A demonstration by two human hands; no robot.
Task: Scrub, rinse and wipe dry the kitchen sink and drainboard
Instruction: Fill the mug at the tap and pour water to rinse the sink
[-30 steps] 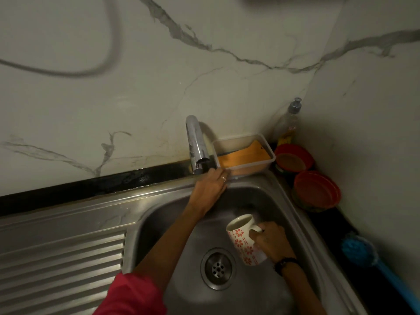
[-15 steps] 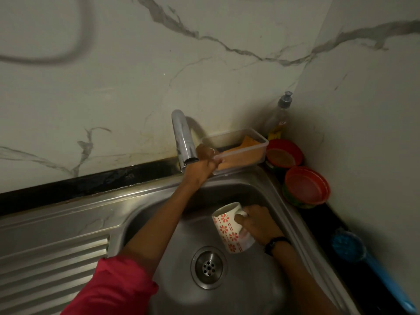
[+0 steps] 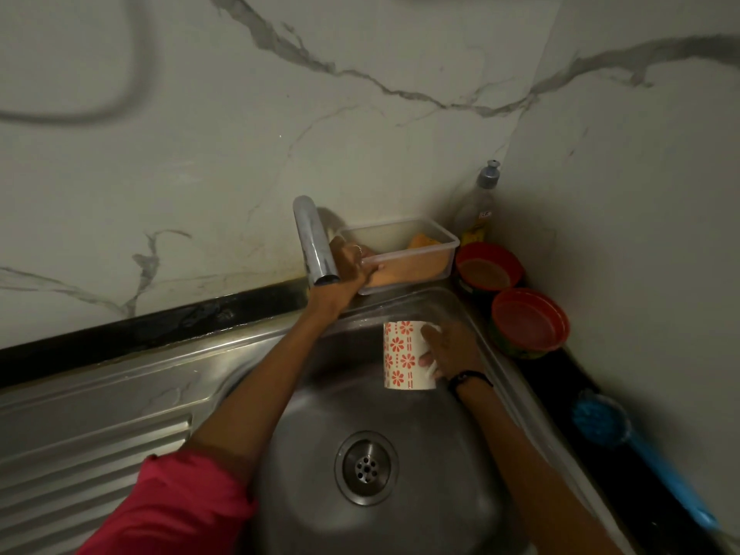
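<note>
Two hands in frame, both busy. Left hand (image 3: 350,266) reaches up to centre frame, fingers curled around something just behind the tap (image 3: 314,244), probably its handle, which is hidden, so exact grip cannot be confirmed; fingertips sit against the clear plastic container (image 3: 404,256) with an orange sponge (image 3: 424,241) inside. Right hand (image 3: 450,348) grips a white mug (image 3: 405,354) with red flower print, held upright over the upper right part of the sink (image 3: 304,474) basin. Sink fills lower centre of frame, drain (image 3: 366,467) below the mug, ribbed drainboard (image 3: 80,458) at lower left. No water stream visible from the spout. On the dark bench (image 3: 600,394) at right: soap bottle (image 3: 478,210) in the corner, two red bowls (image 3: 528,322) just beside the sink rim, blue brush (image 3: 600,420) further down right. Step judged: early, water being turned on, likely to fill the mug or wet the basin; scrubbing not yet started, basin surface shows no foam. Next move likely calls for bringing the mug mouth under the spout, or setting it aside on the bench, then picking up the sponge and soap. Risk: mug knocking the steel rim, it looks wet and slippery.
</note>
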